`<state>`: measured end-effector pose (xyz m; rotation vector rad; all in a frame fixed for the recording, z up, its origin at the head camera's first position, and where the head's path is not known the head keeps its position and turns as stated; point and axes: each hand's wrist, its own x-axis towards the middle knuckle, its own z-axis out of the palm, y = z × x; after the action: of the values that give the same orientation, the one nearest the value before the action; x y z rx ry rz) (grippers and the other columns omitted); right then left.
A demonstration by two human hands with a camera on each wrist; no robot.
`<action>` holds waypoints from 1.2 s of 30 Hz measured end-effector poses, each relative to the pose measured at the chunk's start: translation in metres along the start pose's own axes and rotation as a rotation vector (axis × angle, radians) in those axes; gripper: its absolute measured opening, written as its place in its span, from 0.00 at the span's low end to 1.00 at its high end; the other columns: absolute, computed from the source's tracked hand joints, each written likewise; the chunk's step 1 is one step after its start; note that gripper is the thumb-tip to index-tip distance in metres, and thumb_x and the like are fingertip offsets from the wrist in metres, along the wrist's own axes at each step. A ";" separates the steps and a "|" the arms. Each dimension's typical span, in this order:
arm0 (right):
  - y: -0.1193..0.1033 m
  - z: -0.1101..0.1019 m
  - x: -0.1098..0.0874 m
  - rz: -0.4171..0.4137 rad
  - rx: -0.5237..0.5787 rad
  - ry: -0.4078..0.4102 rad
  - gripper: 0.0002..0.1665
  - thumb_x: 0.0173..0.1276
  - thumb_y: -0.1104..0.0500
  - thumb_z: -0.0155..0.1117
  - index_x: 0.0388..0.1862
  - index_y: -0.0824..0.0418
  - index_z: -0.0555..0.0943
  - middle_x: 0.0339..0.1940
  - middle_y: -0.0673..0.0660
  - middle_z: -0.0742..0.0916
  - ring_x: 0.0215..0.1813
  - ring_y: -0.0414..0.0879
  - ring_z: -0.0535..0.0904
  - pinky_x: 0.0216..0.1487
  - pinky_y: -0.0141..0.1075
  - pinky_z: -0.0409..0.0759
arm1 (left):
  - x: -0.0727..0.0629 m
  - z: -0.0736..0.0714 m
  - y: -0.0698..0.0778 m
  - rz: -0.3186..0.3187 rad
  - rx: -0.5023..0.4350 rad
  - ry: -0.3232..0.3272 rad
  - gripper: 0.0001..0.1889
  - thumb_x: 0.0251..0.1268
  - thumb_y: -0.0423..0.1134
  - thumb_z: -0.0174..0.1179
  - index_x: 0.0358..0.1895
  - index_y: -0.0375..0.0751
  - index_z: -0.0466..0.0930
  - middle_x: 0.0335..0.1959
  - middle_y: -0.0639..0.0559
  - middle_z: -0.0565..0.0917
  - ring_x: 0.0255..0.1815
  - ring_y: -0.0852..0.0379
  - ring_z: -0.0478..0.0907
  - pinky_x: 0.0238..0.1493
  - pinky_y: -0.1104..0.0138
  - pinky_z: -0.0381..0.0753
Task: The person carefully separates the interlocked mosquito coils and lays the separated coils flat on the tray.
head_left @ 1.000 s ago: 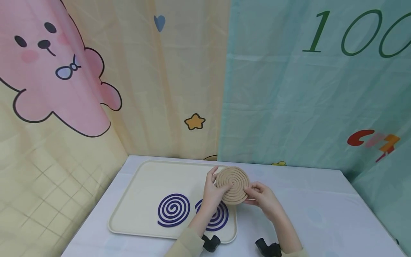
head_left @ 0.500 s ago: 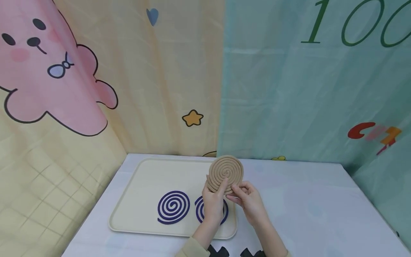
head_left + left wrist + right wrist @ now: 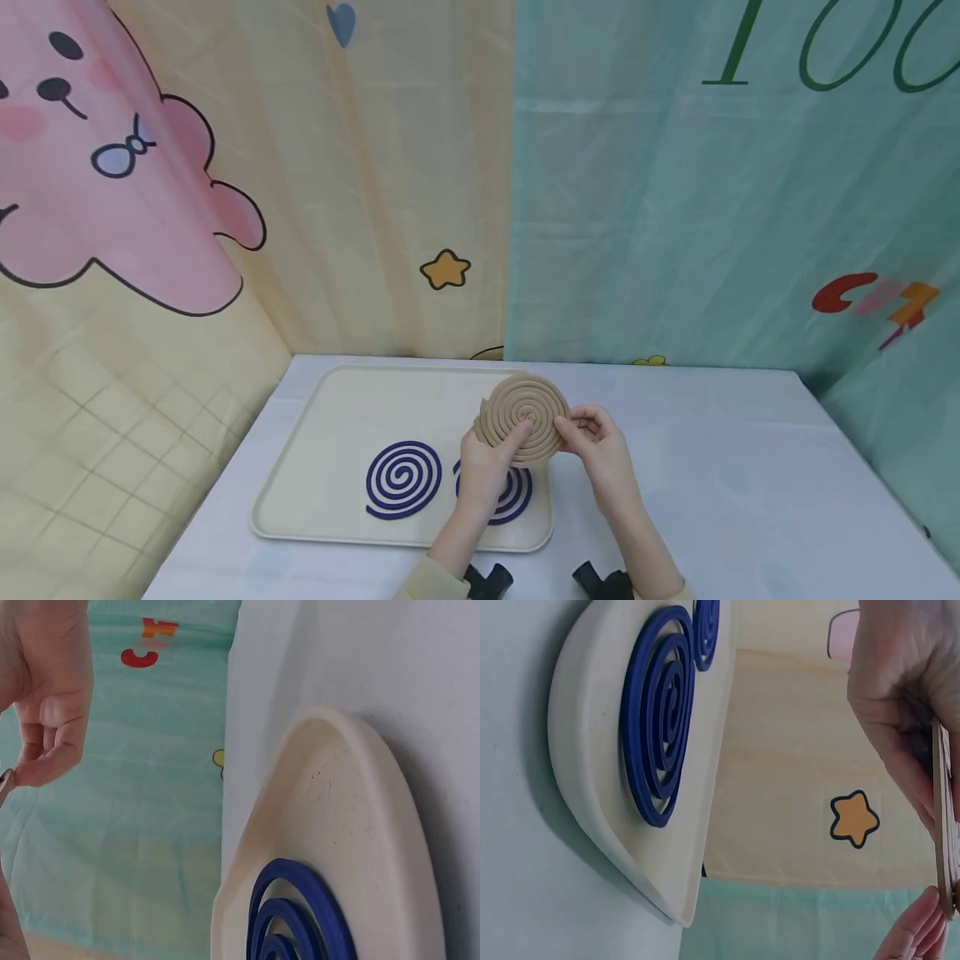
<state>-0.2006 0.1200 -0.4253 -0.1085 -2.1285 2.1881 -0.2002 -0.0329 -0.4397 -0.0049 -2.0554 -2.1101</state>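
Note:
A flat tan mosquito coil (image 3: pixel 531 396), tightly wound, is held up over the tray's right side. My left hand (image 3: pixel 482 471) grips its lower left, thumb on its face and fingers behind. With thumb and fingertips my right hand (image 3: pixel 606 458) pinches the right edge. In the right wrist view the coil (image 3: pixel 943 825) appears edge-on, thin, between the left hand (image 3: pixel 907 682) and the right fingertips (image 3: pixel 915 926). Two dark blue-purple coils lie on the cream tray (image 3: pixel 322 450): the left one (image 3: pixel 405 481) in full view, the right one (image 3: pixel 519 502) partly hidden by my left hand.
The tray rests on a white-covered table (image 3: pixel 712 475), left of centre. Printed curtains (image 3: pixel 660 208) hang behind and at the sides. Black camera mounts (image 3: pixel 491 581) are on both wrists.
The tan coil rose and moved left, then came down slightly. My right hand moved from its right side to its lower edge, then back up to the right edge.

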 end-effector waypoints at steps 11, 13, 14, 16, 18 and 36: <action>-0.014 -0.011 0.002 -0.060 -0.199 -0.014 0.15 0.63 0.64 0.69 0.45 0.68 0.76 0.35 0.50 0.79 0.38 0.37 0.77 0.39 0.26 0.78 | 0.003 -0.017 0.011 -0.002 0.226 -0.171 0.28 0.55 0.51 0.72 0.53 0.35 0.80 0.43 0.44 0.88 0.42 0.55 0.86 0.45 0.71 0.84; -0.014 -0.012 0.003 -0.058 -0.201 -0.066 0.14 0.63 0.66 0.69 0.45 0.69 0.75 0.34 0.51 0.79 0.36 0.38 0.77 0.39 0.27 0.80 | 0.003 -0.020 0.013 0.014 0.231 -0.164 0.29 0.55 0.50 0.72 0.56 0.35 0.79 0.46 0.42 0.88 0.45 0.52 0.86 0.46 0.71 0.84; -0.014 -0.011 0.003 -0.050 -0.194 -0.094 0.14 0.63 0.67 0.68 0.45 0.70 0.75 0.33 0.52 0.79 0.35 0.38 0.77 0.38 0.28 0.80 | 0.004 -0.021 0.013 0.015 0.213 -0.151 0.29 0.55 0.49 0.72 0.57 0.35 0.79 0.46 0.42 0.88 0.47 0.51 0.86 0.47 0.70 0.84; -0.014 -0.010 0.002 -0.024 -0.171 -0.145 0.15 0.63 0.67 0.68 0.45 0.71 0.74 0.32 0.52 0.80 0.34 0.38 0.79 0.39 0.30 0.83 | 0.004 -0.022 0.013 0.007 0.164 -0.109 0.28 0.55 0.47 0.72 0.58 0.38 0.79 0.48 0.43 0.87 0.49 0.52 0.86 0.49 0.71 0.83; -0.013 -0.008 0.002 0.010 -0.146 -0.193 0.15 0.64 0.67 0.67 0.45 0.71 0.73 0.32 0.53 0.80 0.33 0.39 0.81 0.40 0.31 0.85 | 0.004 -0.023 0.012 -0.018 0.100 -0.052 0.26 0.55 0.46 0.73 0.56 0.40 0.81 0.47 0.44 0.88 0.48 0.54 0.86 0.49 0.72 0.83; -0.013 -0.008 -0.003 -0.015 -0.290 -0.142 0.15 0.64 0.60 0.70 0.45 0.66 0.79 0.34 0.56 0.84 0.33 0.40 0.81 0.38 0.33 0.84 | 0.005 -0.031 0.007 -0.052 0.164 -0.192 0.19 0.51 0.46 0.75 0.44 0.40 0.87 0.37 0.46 0.89 0.35 0.61 0.84 0.39 0.71 0.83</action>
<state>-0.1964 0.1278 -0.4126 0.0453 -2.5032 1.9172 -0.1998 -0.0645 -0.4335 -0.1365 -2.3584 -2.0344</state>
